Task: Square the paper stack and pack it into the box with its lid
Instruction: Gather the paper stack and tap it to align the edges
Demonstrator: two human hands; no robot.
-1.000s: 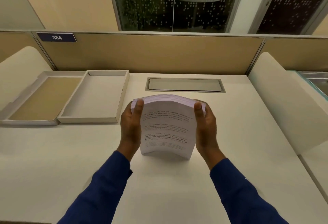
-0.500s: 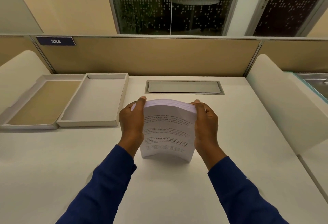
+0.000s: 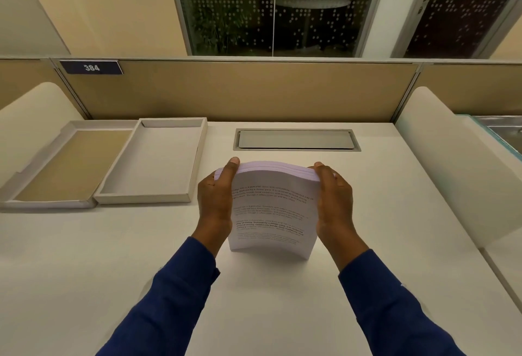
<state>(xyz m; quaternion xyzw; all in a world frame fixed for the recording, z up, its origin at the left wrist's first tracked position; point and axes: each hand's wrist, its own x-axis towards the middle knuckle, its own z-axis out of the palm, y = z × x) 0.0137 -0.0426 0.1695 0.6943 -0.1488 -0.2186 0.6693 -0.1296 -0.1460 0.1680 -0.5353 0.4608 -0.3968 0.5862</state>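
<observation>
Both hands grip the stack [image 3: 272,208] by its side edges: left hand [image 3: 216,200] on the left edge, right hand [image 3: 334,197] on the right. The stack stands on end on the desk [image 3: 268,299] (printed page facing the camera, bowed slightly). Box [image 3: 154,162] and lid [image 3: 69,162] lie open side by side at far left, touching.

Your view holds one clearly readable sign: the white number "384" on a dark blue rectangular nameplate [image 3: 92,67], fixed at the top left of the beige fabric desk partition [image 3: 240,90]. The top sheet of the white printed paper stack [image 3: 271,208] carries several paragraphs of black text, one in bold, but the words are too blurred to read.
</observation>
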